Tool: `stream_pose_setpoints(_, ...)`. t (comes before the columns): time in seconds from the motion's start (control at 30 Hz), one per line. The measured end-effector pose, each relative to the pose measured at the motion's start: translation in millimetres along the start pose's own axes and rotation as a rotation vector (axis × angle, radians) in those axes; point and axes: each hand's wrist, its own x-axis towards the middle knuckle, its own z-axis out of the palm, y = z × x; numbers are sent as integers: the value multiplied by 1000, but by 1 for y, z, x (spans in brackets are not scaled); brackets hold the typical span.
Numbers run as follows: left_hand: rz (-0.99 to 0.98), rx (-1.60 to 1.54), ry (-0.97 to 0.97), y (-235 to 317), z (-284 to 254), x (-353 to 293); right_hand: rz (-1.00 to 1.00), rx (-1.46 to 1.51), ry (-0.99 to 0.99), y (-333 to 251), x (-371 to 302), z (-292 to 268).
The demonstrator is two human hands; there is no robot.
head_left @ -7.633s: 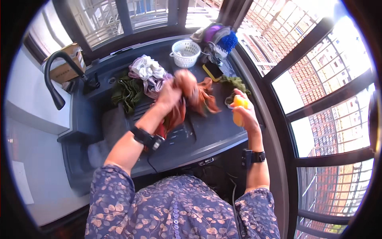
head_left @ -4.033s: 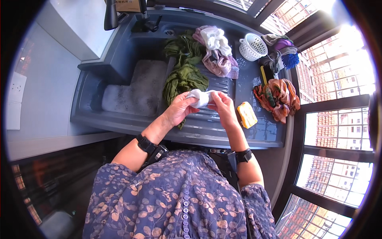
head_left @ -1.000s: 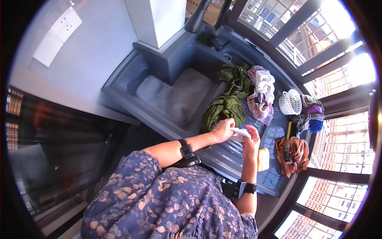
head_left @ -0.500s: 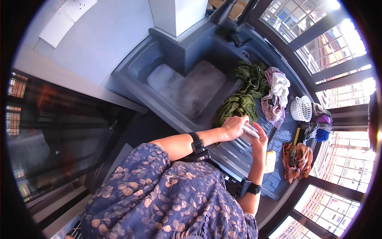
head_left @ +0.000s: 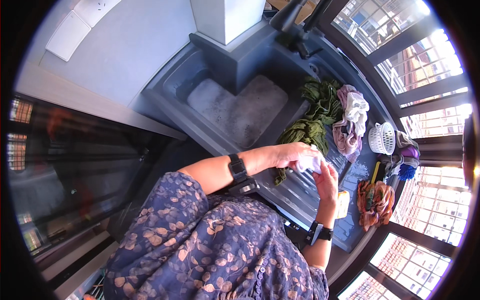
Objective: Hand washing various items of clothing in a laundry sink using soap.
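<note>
A small white cloth (head_left: 309, 163) is stretched between my two hands over the ribbed part of the dark grey sink top. My left hand (head_left: 290, 154) is closed on its left end, and my right hand (head_left: 327, 181) pinches the right end; some fingertips are hidden behind the cloth. Just beyond my hands lies a heap of wet dark green cloth (head_left: 322, 102), a loose end of it hanging below my left wrist. Pink and white cloth (head_left: 351, 120) lies bunched up to the right of the green heap.
The basin (head_left: 215, 132) holds sudsy water, under a dark tap (head_left: 300, 47). Toward the window stand a white plastic basket (head_left: 381, 138), a blue-bristled brush (head_left: 406, 171) and a crumpled orange cloth (head_left: 375, 205). A yellow-and-white block (head_left: 342, 204) sits beside my right wrist.
The white cloth has been spread wider between my hands, where before it was folded narrow. My left hand has turned palm-down over it, and the right has dropped a little.
</note>
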Motion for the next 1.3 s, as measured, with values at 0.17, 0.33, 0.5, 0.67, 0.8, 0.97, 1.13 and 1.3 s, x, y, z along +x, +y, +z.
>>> stream_pose_setpoints(0.17,55,216,179,48,-73,-20,-158,92,184,-2,0,-25)
stream_pose_setpoints(0.33,-60,1165,554,99,-195,-6,-168,-656,257,15,-5,1)
stream_pose_setpoints(0.5,-471,1751,502,28,-322,26,-165,-768,283,26,-6,21)
stream_pose_setpoints(0.67,-684,1530,177,14,-244,26,-148,-821,362,27,-11,13)
stream_pose_setpoints(0.8,-884,1364,257,41,-335,-4,-130,-869,326,24,-6,22)
stream_pose_setpoints(0.97,-769,1812,808,98,-406,-85,-134,-853,357,26,-4,25)
stream_pose_setpoints(1.13,-666,1402,451,84,-342,-52,-77,-825,421,27,-4,23)
stream_pose_setpoints(1.3,-342,1422,551,64,-284,65,-26,-931,416,6,-10,37)
